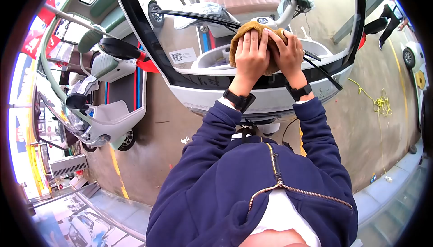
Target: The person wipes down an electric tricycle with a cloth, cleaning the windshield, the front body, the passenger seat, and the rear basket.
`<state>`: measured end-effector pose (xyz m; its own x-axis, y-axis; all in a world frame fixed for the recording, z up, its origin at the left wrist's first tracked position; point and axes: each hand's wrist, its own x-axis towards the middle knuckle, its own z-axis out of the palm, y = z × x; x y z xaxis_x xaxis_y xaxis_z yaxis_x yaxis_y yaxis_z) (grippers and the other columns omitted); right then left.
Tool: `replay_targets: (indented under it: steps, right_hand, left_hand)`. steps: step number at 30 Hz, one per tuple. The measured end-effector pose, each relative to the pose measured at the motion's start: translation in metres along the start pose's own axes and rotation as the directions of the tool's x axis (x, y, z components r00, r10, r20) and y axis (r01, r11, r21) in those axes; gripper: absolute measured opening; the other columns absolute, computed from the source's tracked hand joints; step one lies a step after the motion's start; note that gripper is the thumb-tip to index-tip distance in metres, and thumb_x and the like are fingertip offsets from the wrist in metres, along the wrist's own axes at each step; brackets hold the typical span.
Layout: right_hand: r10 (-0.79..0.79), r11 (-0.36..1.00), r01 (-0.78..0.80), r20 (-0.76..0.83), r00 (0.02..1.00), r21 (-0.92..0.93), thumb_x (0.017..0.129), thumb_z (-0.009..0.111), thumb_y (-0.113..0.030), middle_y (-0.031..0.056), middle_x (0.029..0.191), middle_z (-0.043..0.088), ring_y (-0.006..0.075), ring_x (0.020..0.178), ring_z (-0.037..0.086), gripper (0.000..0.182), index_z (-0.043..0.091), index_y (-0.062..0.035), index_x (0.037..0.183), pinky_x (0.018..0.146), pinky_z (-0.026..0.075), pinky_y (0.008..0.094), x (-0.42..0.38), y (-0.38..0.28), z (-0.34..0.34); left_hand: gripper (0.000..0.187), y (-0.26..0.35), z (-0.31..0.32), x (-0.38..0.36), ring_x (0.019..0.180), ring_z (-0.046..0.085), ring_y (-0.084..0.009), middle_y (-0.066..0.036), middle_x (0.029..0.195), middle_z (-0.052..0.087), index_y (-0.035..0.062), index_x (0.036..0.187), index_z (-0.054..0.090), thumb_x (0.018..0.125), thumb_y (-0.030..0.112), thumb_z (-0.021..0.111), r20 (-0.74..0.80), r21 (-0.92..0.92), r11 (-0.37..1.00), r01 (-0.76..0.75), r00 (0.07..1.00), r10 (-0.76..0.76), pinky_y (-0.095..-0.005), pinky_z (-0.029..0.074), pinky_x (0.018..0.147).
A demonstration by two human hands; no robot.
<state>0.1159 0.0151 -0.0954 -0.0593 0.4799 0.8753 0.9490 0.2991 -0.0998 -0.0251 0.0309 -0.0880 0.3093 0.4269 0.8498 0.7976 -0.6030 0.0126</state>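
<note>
Under both sets of flat, spread fingers, a brown cloth is pressed against the windshield; left hand and right hand overlap on it, neither clenched. Most cloth is hidden beneath them. Left of the fingers, a QR sticker is unreadable

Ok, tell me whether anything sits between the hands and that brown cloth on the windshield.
Nothing visible does: the left hand and the right hand both press flat on the brown cloth, against the glass windshield by the black wiper.
</note>
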Motion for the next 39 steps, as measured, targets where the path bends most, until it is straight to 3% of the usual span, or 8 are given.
replay_targets:
  steps: [5,8,10,13,31,33,39]
  right_hand:
    - [0.001,1.000,-0.001,0.011,1.000,-0.004,0.085,0.069,-0.025,0.0019,0.106,0.055,0.0207,0.091,0.059,0.036,0.067,-0.0273,0.121,0.077,0.047,0.0364,-0.006,0.001,0.003]
    - [-0.003,0.999,0.001,0.042,0.999,0.037,0.084,0.069,-0.026,0.0032,0.107,0.055,0.0223,0.091,0.059,0.036,0.066,-0.0255,0.120,0.077,0.047,0.0381,-0.008,-0.002,0.001]
    - [-0.002,0.999,0.000,0.068,0.998,0.036,0.083,0.071,-0.024,0.0035,0.107,0.056,0.0233,0.093,0.059,0.038,0.066,-0.0251,0.120,0.078,0.047,0.0375,-0.013,-0.004,-0.001]
    - [-0.005,0.999,0.000,0.102,0.995,0.052,0.081,0.074,-0.022,0.0044,0.107,0.056,0.0249,0.094,0.058,0.039,0.066,-0.0241,0.120,0.080,0.047,0.0377,-0.018,-0.010,-0.004]
    - [-0.027,0.996,0.014,0.143,0.989,0.093,0.072,0.078,-0.027,0.0030,0.106,0.057,0.0212,0.089,0.059,0.045,0.069,-0.0262,0.117,0.076,0.046,0.0357,-0.036,-0.030,-0.010]
    - [-0.018,0.996,0.005,0.148,0.989,0.086,0.071,0.078,-0.028,0.0028,0.106,0.057,0.0210,0.090,0.059,0.045,0.069,-0.0269,0.116,0.077,0.046,0.0357,-0.039,-0.030,-0.009]
    - [-0.003,0.999,-0.003,0.117,0.993,0.053,0.070,0.078,-0.030,0.0015,0.105,0.056,0.0191,0.091,0.058,0.045,0.069,-0.0284,0.114,0.076,0.045,0.0346,-0.040,-0.033,-0.007]
  left_hand:
    - [0.049,0.002,0.000,-0.003,0.109,0.061,-0.0339,-0.017,0.118,0.061,0.0089,0.122,0.066,0.074,0.020,0.064,-0.004,0.056,0.998,-0.001,1.000,0.002,-0.0442,0.050,0.089]
    - [0.046,0.003,-0.008,-0.005,0.112,0.058,-0.0306,-0.016,0.119,0.061,0.0067,0.124,0.064,0.081,0.023,0.061,0.057,0.098,0.995,-0.003,0.998,-0.003,-0.0439,0.045,0.096]
    - [0.048,0.001,-0.008,-0.010,0.107,0.060,-0.0312,-0.016,0.116,0.061,0.0086,0.120,0.067,0.074,0.021,0.063,0.021,0.095,0.995,-0.010,1.000,0.008,-0.0428,0.045,0.089]
    - [0.048,0.000,-0.015,-0.021,0.108,0.059,-0.0307,-0.016,0.116,0.061,0.0081,0.121,0.066,0.075,0.021,0.063,0.063,0.096,0.995,-0.004,0.998,-0.002,-0.0419,0.044,0.090]
    - [0.046,-0.001,-0.033,-0.055,0.106,0.060,-0.0276,-0.013,0.114,0.063,0.0106,0.123,0.066,0.078,0.020,0.062,0.130,0.055,0.997,0.054,0.990,-0.061,-0.0391,0.042,0.085]
    - [0.045,-0.001,-0.035,-0.057,0.109,0.059,-0.0278,-0.014,0.118,0.062,0.0089,0.124,0.065,0.082,0.023,0.060,0.156,0.060,0.997,0.057,0.986,-0.065,-0.0398,0.042,0.089]
    - [0.046,-0.003,-0.035,-0.058,0.107,0.061,-0.0270,-0.013,0.116,0.063,0.0131,0.124,0.067,0.079,0.020,0.062,0.144,0.020,0.997,0.078,0.986,-0.080,-0.0388,0.040,0.088]
